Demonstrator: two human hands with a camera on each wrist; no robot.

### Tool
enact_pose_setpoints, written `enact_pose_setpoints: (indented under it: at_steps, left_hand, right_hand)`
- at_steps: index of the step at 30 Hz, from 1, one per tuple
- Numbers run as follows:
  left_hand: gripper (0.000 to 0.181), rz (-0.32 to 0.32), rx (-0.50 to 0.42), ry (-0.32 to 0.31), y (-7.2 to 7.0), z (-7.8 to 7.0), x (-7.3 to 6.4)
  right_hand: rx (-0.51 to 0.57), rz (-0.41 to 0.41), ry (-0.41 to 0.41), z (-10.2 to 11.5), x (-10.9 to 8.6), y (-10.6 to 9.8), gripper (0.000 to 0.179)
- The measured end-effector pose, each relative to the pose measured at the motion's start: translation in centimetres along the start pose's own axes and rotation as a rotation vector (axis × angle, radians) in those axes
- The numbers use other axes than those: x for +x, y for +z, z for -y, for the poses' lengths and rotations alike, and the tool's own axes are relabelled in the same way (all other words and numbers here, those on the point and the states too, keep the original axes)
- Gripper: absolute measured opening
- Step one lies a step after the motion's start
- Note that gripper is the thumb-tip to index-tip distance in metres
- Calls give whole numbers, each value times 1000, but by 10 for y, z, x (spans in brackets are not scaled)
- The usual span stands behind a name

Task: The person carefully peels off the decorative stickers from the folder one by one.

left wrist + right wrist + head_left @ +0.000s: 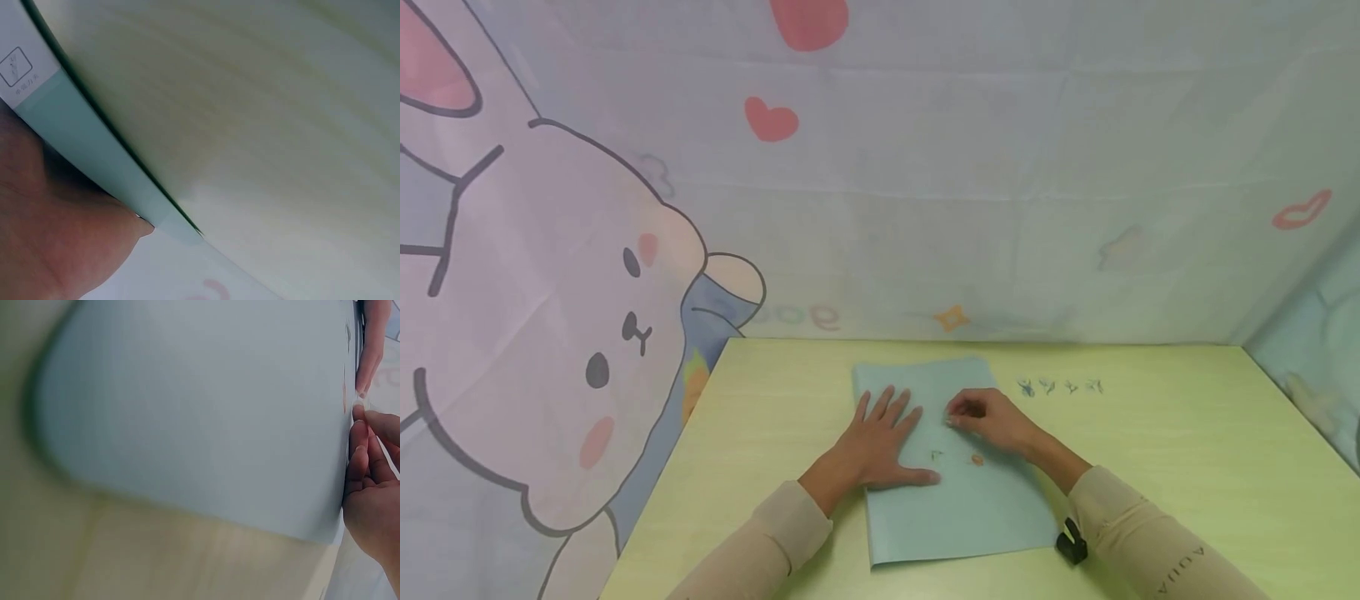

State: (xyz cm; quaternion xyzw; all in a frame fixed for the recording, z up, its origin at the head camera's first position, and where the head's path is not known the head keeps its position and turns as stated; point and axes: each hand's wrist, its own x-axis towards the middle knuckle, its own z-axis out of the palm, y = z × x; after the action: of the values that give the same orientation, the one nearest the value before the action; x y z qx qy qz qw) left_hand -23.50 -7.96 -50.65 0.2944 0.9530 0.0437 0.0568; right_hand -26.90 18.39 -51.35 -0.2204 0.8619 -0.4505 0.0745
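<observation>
A pale blue-green sheet (958, 517), like a thin booklet or folder, lies on the table. My left hand (876, 446) rests on its left part, fingers spread and thumb out to the right. Over the upper right part, my right hand (996, 418) pinches a small pale piece (951, 421) between thumb and fingertips, close to the surface; I cannot tell what it is. Below the fingertips, a small green sprig-like motif (936, 455) and a small orange motif (977, 459) show on the sheet. The right wrist view shows the right hand (372, 462) low over the sheet's far side.
Several small bluish flower-like pieces (1047, 387) lie in a row on the yellow-green table (1187, 467), right of the sheet's top. A black clip-like object (1071, 543) sits by the sheet's lower right corner, near the right sleeve. A printed cloth (955, 183) hangs behind the table.
</observation>
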Motion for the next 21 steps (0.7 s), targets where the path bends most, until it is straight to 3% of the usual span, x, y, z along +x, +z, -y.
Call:
enact_pose_setpoints:
  at_steps: [21]
  left_hand:
    - [113,2,13,-7,2,0,1]
  right_hand:
    - [47,-7,12,-3,1,0,12]
